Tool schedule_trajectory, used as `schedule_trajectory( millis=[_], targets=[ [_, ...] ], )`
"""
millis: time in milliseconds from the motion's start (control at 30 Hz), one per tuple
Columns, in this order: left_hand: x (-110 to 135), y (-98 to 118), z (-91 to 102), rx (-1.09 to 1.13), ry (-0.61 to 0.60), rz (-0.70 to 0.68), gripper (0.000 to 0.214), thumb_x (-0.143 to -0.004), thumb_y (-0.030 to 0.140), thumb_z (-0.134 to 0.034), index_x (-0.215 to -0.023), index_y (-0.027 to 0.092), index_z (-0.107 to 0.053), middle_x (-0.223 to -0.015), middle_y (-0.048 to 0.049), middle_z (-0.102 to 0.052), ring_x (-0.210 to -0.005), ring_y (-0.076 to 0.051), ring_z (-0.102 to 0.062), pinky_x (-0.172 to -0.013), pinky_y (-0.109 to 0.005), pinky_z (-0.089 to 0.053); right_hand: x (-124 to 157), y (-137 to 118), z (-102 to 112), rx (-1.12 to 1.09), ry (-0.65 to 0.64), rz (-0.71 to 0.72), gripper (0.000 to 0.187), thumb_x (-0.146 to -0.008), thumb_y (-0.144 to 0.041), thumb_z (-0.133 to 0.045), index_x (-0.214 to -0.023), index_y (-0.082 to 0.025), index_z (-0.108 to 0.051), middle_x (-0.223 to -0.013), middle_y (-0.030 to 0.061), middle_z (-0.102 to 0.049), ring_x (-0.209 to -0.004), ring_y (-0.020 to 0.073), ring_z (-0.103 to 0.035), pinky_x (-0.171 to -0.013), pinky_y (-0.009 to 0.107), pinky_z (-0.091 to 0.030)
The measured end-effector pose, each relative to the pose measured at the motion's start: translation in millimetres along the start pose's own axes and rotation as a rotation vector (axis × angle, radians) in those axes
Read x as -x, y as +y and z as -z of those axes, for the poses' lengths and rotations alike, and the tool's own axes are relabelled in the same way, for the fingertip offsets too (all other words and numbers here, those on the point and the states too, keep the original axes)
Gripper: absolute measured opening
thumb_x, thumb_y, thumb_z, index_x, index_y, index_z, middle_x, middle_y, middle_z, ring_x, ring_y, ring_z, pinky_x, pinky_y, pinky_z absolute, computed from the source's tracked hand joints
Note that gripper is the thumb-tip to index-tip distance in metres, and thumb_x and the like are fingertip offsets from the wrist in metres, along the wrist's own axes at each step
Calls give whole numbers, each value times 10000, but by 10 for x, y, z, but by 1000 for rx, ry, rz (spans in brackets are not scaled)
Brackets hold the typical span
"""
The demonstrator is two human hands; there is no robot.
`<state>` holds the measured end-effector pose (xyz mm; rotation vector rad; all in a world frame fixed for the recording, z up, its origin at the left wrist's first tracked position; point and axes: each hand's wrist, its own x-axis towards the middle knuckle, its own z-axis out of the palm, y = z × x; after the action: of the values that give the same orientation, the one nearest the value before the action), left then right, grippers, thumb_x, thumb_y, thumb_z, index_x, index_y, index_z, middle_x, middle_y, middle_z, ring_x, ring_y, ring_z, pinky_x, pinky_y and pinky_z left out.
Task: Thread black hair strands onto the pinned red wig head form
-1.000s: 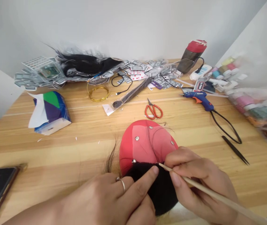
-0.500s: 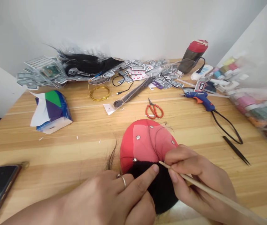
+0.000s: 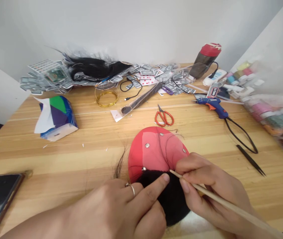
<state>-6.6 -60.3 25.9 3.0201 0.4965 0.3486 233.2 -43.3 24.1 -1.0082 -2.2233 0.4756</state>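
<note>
A red rounded block (image 3: 134,156) carries pinkish mesh (image 3: 153,151) held by several silver pins, with loose dark strands on it. Dense black hair (image 3: 173,202) covers its near part. My left hand (image 3: 121,205), wearing a ring, presses its outstretched index fingertip on the hair near the mesh edge; its other fingers are partly hidden. Between thumb and fingers, my right hand (image 3: 206,182) pinches a slender wooden stick (image 3: 221,201). The stick's tip meets the hairline just right of my left fingertip. Whether a hook is on that tip is too small to tell.
Red-handled scissors (image 3: 164,117) lie beyond the block. To the right are a blue glue gun (image 3: 213,105), black tweezers (image 3: 250,160) and bagged jars (image 3: 268,114). A phone (image 3: 0,199) and a tissue pack (image 3: 56,116) lie left. Playing cards (image 3: 147,79) line the back.
The view has shifted very slightly, so everything sits a little further right. Both hands keep the same hold and the stick's tip stays at the hairline.
</note>
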Motion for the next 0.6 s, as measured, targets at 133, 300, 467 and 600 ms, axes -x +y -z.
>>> schedule_trajectory(
  millis=[133, 300, 467, 600],
  targets=[
    [-21, -8, -28, 5, 43, 3, 181, -1007, 107, -420, -982, 176, -585, -1320, -142, -668, -830, -212, -682, -571, -334, -439, 27, 6, 2, -10, -2, 0, 300, -789, -30, -429, -571, -229, -481, -534, 20, -621, -471, 126, -601, -441, 221, -482],
    [-25, -26, -9, -1, 41, -12, 202, -1005, 95, -410, -964, 172, -591, -1312, -136, -669, -946, -224, -677, -572, -317, -426, 34, -1, -3, -56, 25, 14, 307, -808, -9, -475, -617, -249, -475, -552, 18, -615, -487, 153, -608, -451, 264, -487],
    [-42, -25, 28, -24, 36, -21, 219, -1012, 109, -389, -933, 180, -580, -1220, -116, -713, -896, -204, -673, -584, -299, -436, 88, 49, -23, -139, 86, 32, 269, -782, -1, -518, -754, -267, -489, -637, -9, -632, -538, 150, -635, -492, 256, -509],
    [-40, -9, 18, -31, 61, 4, 204, -1012, 116, -400, -932, 194, -571, -1243, -101, -706, -985, -210, -673, -610, -301, -441, 155, 93, -47, -247, 154, -12, 278, -814, -21, -535, -921, -274, -496, -783, -23, -639, -669, 123, -673, -600, 222, -543]
  ],
)
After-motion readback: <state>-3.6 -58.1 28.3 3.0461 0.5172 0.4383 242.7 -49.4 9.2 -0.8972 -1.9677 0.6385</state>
